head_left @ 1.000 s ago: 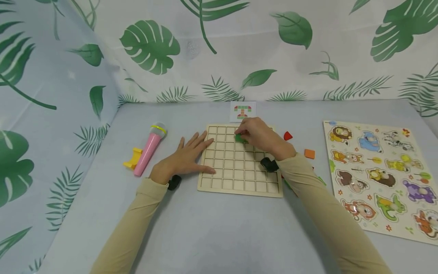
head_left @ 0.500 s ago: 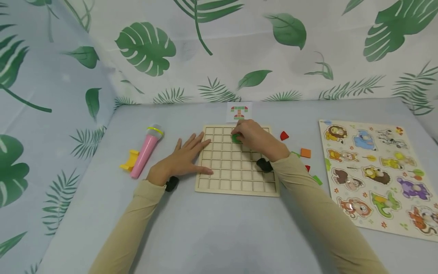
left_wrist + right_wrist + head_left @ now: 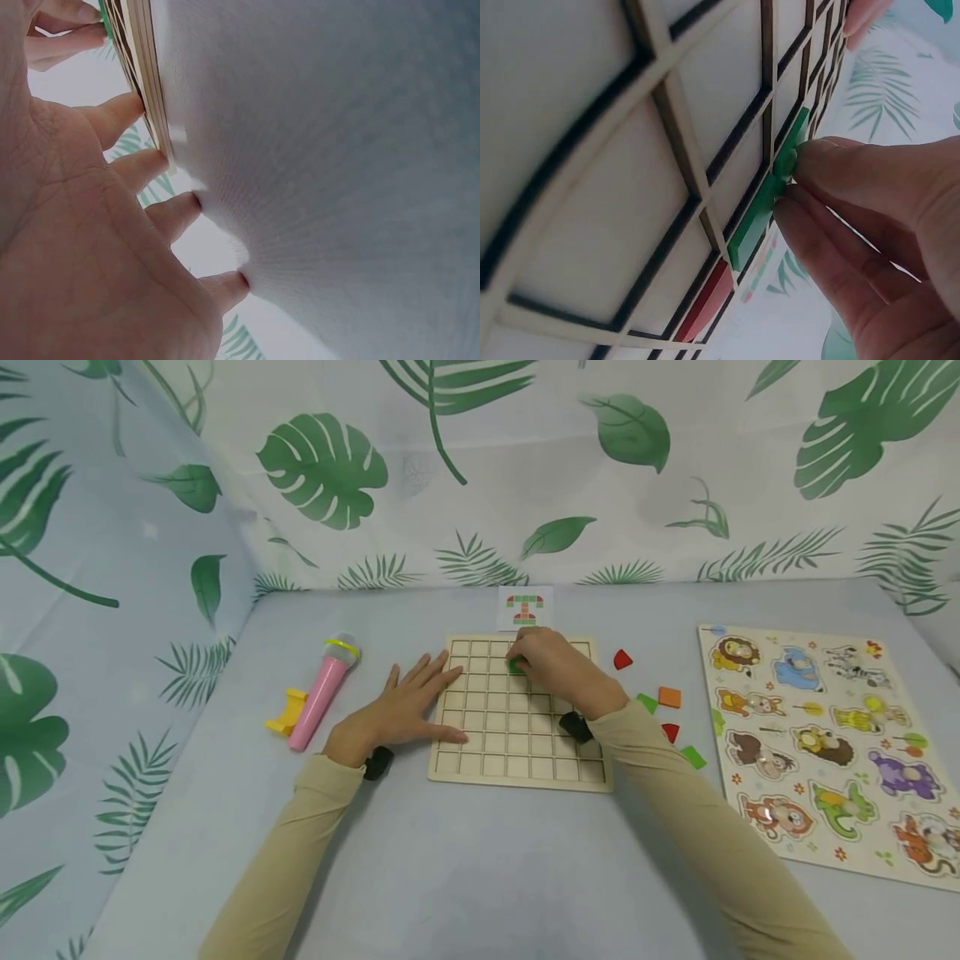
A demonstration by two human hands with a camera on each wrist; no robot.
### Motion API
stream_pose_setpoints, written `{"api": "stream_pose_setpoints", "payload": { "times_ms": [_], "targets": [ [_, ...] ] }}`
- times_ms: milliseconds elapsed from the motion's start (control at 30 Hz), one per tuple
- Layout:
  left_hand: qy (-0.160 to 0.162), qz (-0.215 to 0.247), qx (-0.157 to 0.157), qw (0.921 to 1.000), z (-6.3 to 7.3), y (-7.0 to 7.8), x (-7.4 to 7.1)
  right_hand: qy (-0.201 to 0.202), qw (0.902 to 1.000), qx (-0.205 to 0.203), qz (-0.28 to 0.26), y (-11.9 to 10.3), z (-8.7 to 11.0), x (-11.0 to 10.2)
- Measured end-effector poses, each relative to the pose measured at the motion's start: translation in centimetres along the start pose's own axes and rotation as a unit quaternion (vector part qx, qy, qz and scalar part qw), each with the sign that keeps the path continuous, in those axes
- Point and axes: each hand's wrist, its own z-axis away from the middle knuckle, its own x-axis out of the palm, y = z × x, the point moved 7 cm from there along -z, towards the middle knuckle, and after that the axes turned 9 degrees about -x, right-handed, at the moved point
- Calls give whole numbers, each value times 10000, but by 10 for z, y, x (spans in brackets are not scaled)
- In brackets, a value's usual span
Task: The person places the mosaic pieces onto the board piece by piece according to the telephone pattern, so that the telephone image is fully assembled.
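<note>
A wooden grid board (image 3: 487,745) lies on the table. My left hand (image 3: 401,706) rests with spread fingers at its left edge, the thumb on the board's lower-left part. Over the upper middle of the grid, my right hand (image 3: 558,664) pinches a green tile (image 3: 516,666) between thumb and fingers. In the right wrist view that green tile (image 3: 791,150) is at a cell beside another green tile (image 3: 751,225), and a red piece (image 3: 707,301) sits in the grid close by. The right hand hides part of the board's top rows in the head view.
A card with a coloured pattern (image 3: 525,608) lies behind the board. To the right are loose pieces: red (image 3: 622,659), orange (image 3: 670,697), green (image 3: 693,757). Further right is an animal puzzle board (image 3: 825,752). At left lie a pink toy microphone (image 3: 321,697) and a yellow piece (image 3: 288,712).
The head view has shifted slightly. My right hand stays at the same spot with the green tile, its forearm a little further left, uncovering more loose pieces. The left hand has not moved.
</note>
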Motion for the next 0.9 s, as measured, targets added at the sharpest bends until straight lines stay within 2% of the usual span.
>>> {"api": "stream_pose_setpoints", "payload": {
  "times_ms": [200,367,667,900],
  "targets": [
    [-12,16,11,10000,1,-1,1,211,9993,-121,-291,-1,10,-2],
    [0,-13,44,10000,-1,-2,1,296,9982,-145,-508,-2,30,-16],
    [-29,-88,10,10000,-2,-3,3,29,9995,-197,-252,1,69,-46],
    [-29,-147,-19,9999,-3,-3,3,-197,9993,-152,-274,16,101,-53]
  ]
}}
